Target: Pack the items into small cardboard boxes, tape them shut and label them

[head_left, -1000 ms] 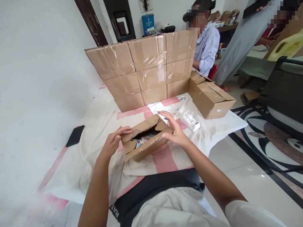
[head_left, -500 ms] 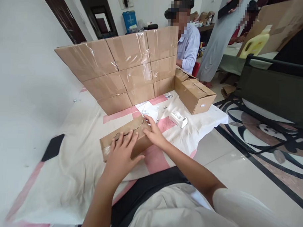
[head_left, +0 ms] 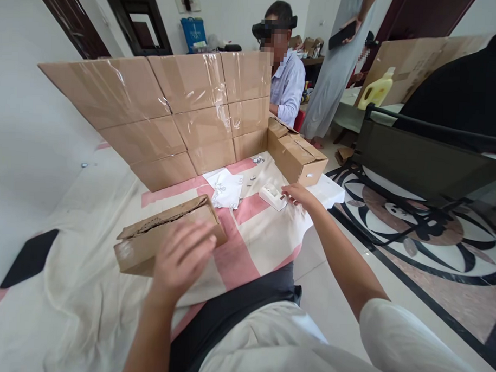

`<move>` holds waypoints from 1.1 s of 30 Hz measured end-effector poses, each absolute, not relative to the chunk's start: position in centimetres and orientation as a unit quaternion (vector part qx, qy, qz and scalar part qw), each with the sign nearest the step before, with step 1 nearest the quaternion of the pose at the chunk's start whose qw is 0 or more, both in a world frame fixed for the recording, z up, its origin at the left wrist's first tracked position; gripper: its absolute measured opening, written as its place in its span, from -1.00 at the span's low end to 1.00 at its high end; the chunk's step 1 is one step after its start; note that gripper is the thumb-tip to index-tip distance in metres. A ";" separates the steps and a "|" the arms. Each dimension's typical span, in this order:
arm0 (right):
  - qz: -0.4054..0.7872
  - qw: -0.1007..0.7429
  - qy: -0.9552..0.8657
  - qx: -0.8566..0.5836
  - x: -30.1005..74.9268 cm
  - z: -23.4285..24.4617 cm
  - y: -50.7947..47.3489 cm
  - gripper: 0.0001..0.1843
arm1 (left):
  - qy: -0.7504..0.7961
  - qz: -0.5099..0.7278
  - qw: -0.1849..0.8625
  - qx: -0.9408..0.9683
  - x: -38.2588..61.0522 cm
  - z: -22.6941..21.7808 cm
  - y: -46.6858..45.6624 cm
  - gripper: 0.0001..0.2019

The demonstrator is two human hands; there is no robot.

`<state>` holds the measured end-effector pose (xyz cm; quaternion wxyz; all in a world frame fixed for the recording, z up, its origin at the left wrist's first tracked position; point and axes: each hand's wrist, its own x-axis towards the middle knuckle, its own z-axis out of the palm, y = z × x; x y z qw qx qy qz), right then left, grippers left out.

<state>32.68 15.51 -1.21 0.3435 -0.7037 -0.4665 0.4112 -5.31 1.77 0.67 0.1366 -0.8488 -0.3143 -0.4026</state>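
Note:
A closed cardboard box lies on the cloth in front of me, its top flaps meeting in a ragged seam. My left hand hovers at its near side, blurred, fingers loosely spread and holding nothing; whether it touches the box I cannot tell. To the right, my right hand reaches to the near right end of a white tape dispenser. Its fingers stretch toward the dispenser's end, and no tape shows between them. Beside the dispenser lie white paper sheets with drawings on them.
A taped cardboard panel stands upright across the table's back. Another cardboard box sits at the right edge. A black flat object lies at left. Behind the panel sits a person; a dark chair stands at right.
My right hand has left the box and moved right to the tape dispenser. My left hand has come off the box's top toward its near side. The view has turned right.

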 end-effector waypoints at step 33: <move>0.409 0.244 -0.512 -0.715 34.0 0.1 10.5 -0.67 | -0.551 -0.338 -0.238 -0.725 18.9 -8.8 16.3 0.14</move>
